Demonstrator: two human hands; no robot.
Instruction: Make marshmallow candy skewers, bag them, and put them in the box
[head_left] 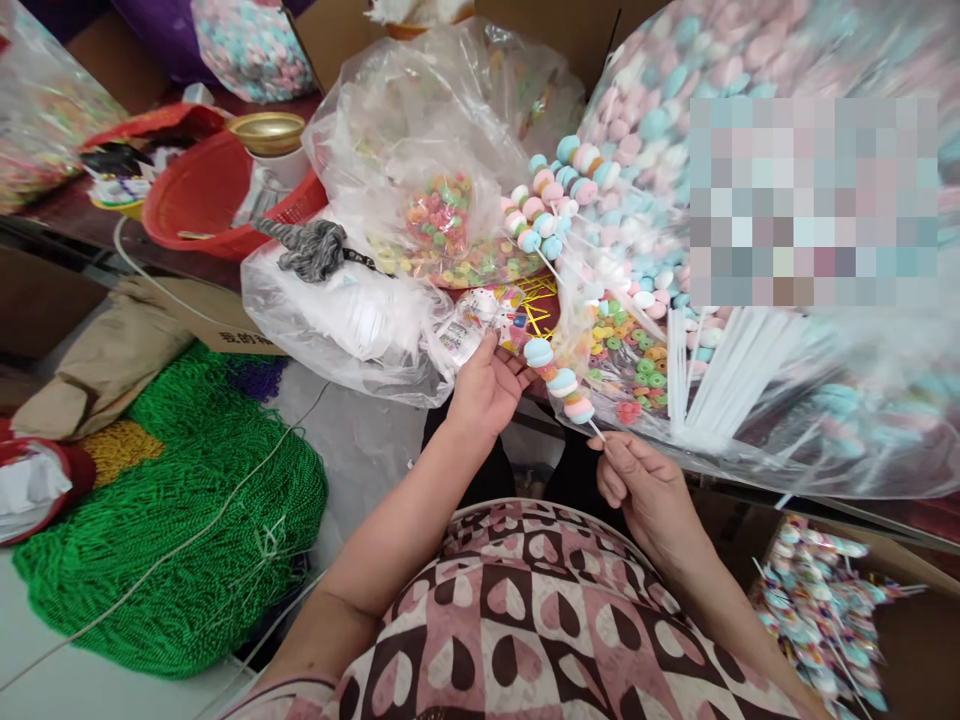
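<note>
In my right hand (pixel 637 480), thumb and fingers pinch the white stick of a marshmallow skewer (pixel 561 382). Blue, white and pink marshmallows alternate with orange gummy rings along it, and it tilts up to the left. My left hand (pixel 487 388) has its thumb against a small printed plastic bag (pixel 487 320), its fingers curled near the skewer's top. Several finished marshmallow skewers (pixel 551 205) lie behind on the large bag of marshmallows. Loose gummy rings (pixel 637 360) and a bundle of white sticks (pixel 739 375) lie beside my right hand.
A clear bag of gummy rings (pixel 442 215) and a plastic bag of white wrappers (pixel 360 310) occupy the table's left. Farther left stands a red basket (pixel 195 200). Green bead strings (pixel 187 530) are heaped below. At lower right, a cardboard box (pixel 919 640) holds wrapped skewers (pixel 821 610).
</note>
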